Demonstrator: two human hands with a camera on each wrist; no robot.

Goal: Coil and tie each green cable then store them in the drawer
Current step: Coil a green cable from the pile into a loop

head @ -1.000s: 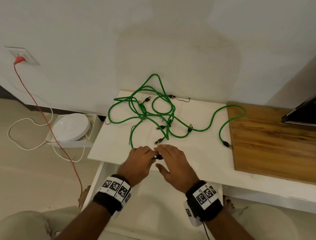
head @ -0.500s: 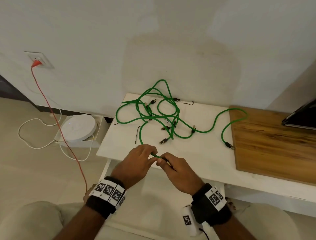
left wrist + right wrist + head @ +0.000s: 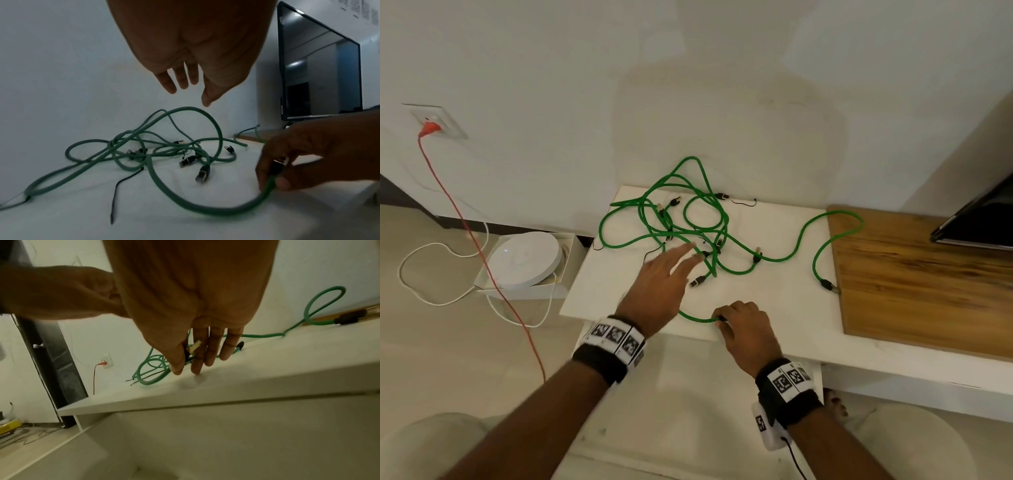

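Several green cables (image 3: 681,226) with black plugs lie tangled on the white table (image 3: 774,308) near the wall. My right hand (image 3: 722,318) pinches one cable's plug end (image 3: 280,162) between thumb and forefinger at the table's front edge; a green loop (image 3: 695,318) runs from it back to the tangle. My left hand (image 3: 683,260) is stretched out over the tangle's near side with straight fingers (image 3: 180,81), holding nothing. Another cable (image 3: 804,236) trails right, its plug (image 3: 828,286) lying beside the wooden board. Below the table's front edge the white drawer (image 3: 688,394) stands open.
A wooden board (image 3: 928,284) covers the table's right part, with a dark screen (image 3: 983,222) behind it. Thin black ties (image 3: 744,202) lie among the cables. On the floor at left sits a white round device in a box (image 3: 524,257), with white and orange cords (image 3: 482,246).
My left hand has let go of the cable and reached forward over the tangle. My right hand still pinches the plug end and has shifted slightly right.
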